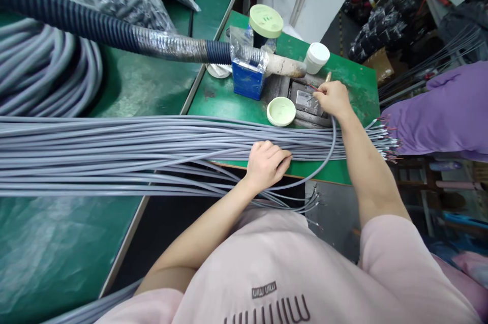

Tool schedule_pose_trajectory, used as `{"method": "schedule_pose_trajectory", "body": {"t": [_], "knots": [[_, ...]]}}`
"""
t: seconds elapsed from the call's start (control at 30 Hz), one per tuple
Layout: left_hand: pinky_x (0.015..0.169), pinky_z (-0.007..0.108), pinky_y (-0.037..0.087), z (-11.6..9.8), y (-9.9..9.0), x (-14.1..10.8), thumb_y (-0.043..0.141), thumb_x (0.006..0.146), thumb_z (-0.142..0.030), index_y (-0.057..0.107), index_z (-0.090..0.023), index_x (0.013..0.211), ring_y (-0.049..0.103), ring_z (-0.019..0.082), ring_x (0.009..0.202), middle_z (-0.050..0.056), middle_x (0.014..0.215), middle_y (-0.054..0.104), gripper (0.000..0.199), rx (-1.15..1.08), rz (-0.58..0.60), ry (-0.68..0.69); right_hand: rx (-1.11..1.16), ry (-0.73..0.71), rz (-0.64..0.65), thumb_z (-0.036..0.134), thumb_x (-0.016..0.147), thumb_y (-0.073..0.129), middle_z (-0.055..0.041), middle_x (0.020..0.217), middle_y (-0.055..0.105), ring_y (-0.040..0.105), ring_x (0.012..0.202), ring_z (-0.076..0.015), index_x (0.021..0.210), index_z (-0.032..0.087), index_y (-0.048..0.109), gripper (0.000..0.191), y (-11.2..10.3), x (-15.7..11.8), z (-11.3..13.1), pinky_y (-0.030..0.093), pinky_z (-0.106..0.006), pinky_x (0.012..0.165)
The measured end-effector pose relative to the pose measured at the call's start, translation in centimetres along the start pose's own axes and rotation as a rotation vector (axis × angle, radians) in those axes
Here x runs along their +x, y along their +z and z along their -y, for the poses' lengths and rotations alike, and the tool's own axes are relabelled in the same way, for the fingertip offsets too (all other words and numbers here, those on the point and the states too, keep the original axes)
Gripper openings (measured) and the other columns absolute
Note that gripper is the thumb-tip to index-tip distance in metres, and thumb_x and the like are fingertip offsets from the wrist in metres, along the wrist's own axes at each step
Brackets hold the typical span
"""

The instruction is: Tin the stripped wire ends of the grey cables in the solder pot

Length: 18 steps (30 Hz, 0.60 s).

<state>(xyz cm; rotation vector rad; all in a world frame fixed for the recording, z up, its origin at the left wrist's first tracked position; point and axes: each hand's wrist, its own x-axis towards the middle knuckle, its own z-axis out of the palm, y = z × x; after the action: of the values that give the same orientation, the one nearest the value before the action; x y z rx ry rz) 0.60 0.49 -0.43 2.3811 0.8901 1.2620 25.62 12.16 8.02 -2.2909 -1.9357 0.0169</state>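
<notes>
My right hand point(333, 97) is closed in a pinch on the end of a grey cable point(332, 148), with thin stripped wires sticking out to the left. Those wires hang over a solder pot point(305, 101) with a shiny metal surface. From this hand the cable curves down and back under my left wrist. My left hand point(267, 164) lies on a long bundle of grey cables point(152, 143), its fingers curled over them; the fingertips are partly hidden. Beside the pot stands a shallow pale-green dish point(281, 111).
A ribbed extraction hose point(171, 45) ends above the pot, next to a blue box point(247, 80). Behind are a white lidded tub point(317, 57) and a jar with a pale-green lid point(266, 21). Coiled cable point(41, 69) lies left. A person in purple point(442, 110) is at right.
</notes>
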Motion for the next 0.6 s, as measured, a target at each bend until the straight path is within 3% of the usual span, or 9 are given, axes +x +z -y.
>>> {"method": "schedule_pose_trajectory", "body": {"t": [0.1, 0.23, 0.6], "knots": [[0.070, 0.036, 0.031, 0.0, 0.0, 0.0, 0.060, 0.088, -0.024, 0.066, -0.021, 0.089, 0.050, 0.016, 0.070, 0.000, 0.073, 0.067, 0.006, 0.008, -0.007, 0.001, 0.172, -0.076, -0.042, 0.028, 0.074, 0.058, -0.0016, 0.057, 0.051, 0.049, 0.062, -0.0168, 0.059, 0.018, 0.059, 0.018, -1.5, -1.4, 0.3, 0.038, -0.031, 0.063], [0.070, 0.036, 0.031, 0.0, 0.1, 0.0, 0.060, 0.088, -0.023, 0.066, -0.021, 0.089, 0.050, 0.016, 0.070, 0.000, 0.072, 0.067, 0.006, 0.004, -0.027, 0.013, 0.338, -0.132, -0.054, 0.031, 0.075, 0.057, 0.0027, 0.051, 0.036, 0.037, 0.055, -0.0119, 0.052, 0.019, 0.049, 0.027, -3.1, -3.9, 1.1, 0.029, -0.028, 0.056], [0.070, 0.036, 0.031, 0.0, 0.1, -0.1, 0.058, 0.089, -0.024, 0.066, -0.021, 0.087, 0.051, 0.017, 0.070, 0.001, 0.072, 0.068, 0.008, 0.024, -0.007, 0.006, 0.500, -0.162, -0.039, 0.033, 0.076, 0.058, 0.0025, 0.053, 0.039, 0.036, 0.056, -0.0115, 0.054, 0.018, 0.049, 0.028, -4.5, -7.3, 2.8, 0.027, -0.028, 0.055]]}}
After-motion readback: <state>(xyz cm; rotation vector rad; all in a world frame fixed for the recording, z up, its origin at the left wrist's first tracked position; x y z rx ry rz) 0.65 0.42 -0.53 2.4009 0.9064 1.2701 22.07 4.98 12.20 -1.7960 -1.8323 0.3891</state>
